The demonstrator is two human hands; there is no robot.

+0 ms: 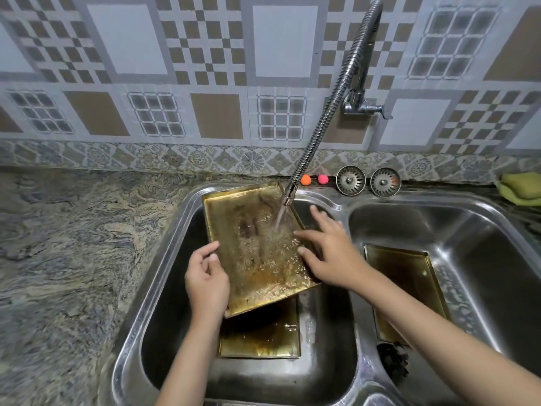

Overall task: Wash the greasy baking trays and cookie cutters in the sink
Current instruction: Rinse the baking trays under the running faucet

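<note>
Brass-coloured tray (257, 247) under running tap, left hand (206, 278) gripping its edge, right hand (332, 253) spread

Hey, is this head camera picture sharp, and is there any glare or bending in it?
Head view: wide-angle bending curves the counter edge and sink rim; glare streaks the right basin; the wet tray glints under running water; the frame's corners look soft, the right hand slightly blurred.

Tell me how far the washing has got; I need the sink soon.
Nothing looks finished. In hand: the left hand grips the tilted tray while the right hand lies on its other edge, open, as tap water runs over its brown grease. Left: a second tray beneath it and a third tray in the right basin, both stained. No cookie cutters are visible.
</note>
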